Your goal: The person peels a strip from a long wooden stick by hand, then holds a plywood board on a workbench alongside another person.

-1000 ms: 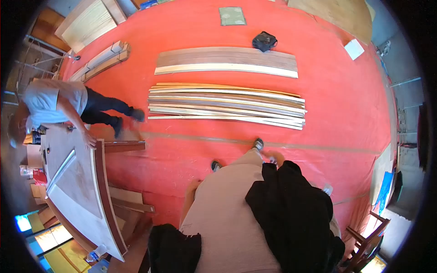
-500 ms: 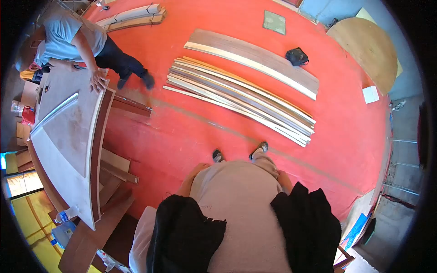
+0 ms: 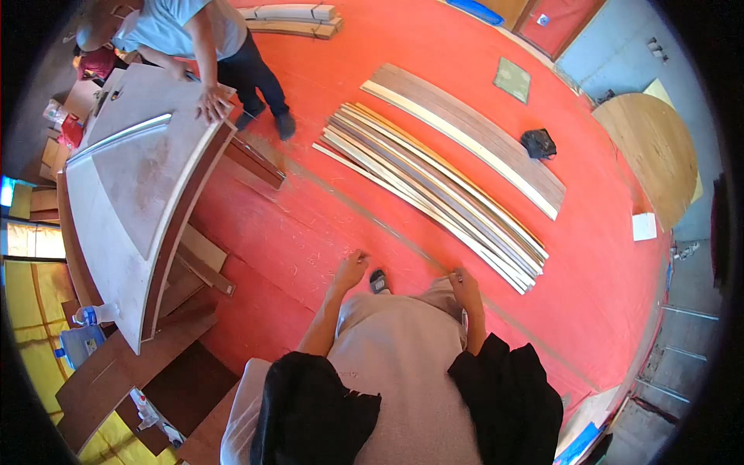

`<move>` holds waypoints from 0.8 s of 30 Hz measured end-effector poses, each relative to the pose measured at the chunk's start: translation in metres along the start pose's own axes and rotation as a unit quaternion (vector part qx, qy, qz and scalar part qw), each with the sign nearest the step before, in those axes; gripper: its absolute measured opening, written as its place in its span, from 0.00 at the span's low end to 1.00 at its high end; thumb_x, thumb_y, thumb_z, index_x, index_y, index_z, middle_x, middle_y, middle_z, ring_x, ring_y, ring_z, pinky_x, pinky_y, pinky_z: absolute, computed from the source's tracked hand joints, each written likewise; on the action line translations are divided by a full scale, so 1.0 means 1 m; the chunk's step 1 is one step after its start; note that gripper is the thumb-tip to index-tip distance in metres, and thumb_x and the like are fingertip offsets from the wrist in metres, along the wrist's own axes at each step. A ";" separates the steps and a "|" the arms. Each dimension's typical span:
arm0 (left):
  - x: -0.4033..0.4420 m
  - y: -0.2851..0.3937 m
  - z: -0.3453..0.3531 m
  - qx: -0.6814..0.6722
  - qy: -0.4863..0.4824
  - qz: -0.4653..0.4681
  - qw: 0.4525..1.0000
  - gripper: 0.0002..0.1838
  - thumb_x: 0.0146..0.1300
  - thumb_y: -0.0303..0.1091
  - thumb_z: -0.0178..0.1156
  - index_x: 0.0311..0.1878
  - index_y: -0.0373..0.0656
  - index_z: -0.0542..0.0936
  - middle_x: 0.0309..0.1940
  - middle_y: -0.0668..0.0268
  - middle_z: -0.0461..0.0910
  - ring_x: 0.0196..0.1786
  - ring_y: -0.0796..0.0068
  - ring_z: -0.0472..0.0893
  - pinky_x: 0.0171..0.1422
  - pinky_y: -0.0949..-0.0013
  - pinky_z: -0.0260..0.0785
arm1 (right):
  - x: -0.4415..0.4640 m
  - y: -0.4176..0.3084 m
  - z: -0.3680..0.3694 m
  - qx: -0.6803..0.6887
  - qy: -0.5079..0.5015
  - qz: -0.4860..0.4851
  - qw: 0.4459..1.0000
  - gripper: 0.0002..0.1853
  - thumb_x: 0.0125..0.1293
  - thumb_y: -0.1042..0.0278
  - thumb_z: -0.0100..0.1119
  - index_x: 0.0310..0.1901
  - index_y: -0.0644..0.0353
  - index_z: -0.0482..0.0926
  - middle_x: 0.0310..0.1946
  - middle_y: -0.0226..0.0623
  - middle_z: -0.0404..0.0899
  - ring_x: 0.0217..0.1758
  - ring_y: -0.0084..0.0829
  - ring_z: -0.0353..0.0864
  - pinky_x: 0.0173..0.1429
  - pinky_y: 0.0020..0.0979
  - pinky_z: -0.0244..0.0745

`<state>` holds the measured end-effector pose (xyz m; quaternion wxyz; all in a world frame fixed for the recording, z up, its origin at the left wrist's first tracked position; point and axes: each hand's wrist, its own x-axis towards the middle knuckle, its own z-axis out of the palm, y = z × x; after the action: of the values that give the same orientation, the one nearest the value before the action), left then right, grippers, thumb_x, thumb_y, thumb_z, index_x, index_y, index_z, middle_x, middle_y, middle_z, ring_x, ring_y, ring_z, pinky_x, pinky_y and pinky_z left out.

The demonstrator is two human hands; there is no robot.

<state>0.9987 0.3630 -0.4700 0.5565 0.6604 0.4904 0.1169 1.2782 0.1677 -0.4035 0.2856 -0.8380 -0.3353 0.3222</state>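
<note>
In the head view, both of the person's hands are out in front of the body over the red floor sheet (image 3: 294, 240). The nearest loose thing is the pile of wood strips (image 3: 435, 195), on the floor ahead of the fingers. Its long axis runs aslant, from the far end ahead of the left hand (image 3: 353, 270) down to the near end ahead and to the right of the right hand (image 3: 466, 289). The right hand is nearer the pile; the left is farther back from it. Neither appears to touch it.

The left fingers look loosely bent, with nothing visible in them. The right fingers curl inward; whether they pinch anything is too small to tell. Beyond the pile from the fingers lie wide boards (image 3: 477, 133), roughly alongside the strips, with a black bag (image 3: 537, 144) just past them. To the left of the left fingers stands a large panel (image 3: 128, 174), with a co-worker's hand (image 3: 213, 105) on its far edge.

Half a second ago both hands were down by the person's sides; now they are forward. The pile's line slopes more steeply in view, and only one shoe (image 3: 379, 281) shows plainly instead of two.
</note>
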 end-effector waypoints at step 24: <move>-0.108 0.429 -0.129 -0.066 -0.031 0.593 0.802 0.06 0.61 0.24 0.61 0.40 0.34 0.77 0.32 0.51 0.80 0.32 0.55 0.85 0.32 0.61 0.80 | 0.223 -0.016 0.110 -0.070 -0.266 -0.142 0.951 0.18 0.65 0.62 0.57 0.52 0.63 0.76 0.33 0.43 0.83 0.31 0.29 0.83 0.38 0.31 0.78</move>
<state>1.0773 0.4024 -0.0182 0.4359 0.7872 -0.0232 0.4356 1.3182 0.3725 -0.5385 0.1690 -0.6834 -0.5365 0.4654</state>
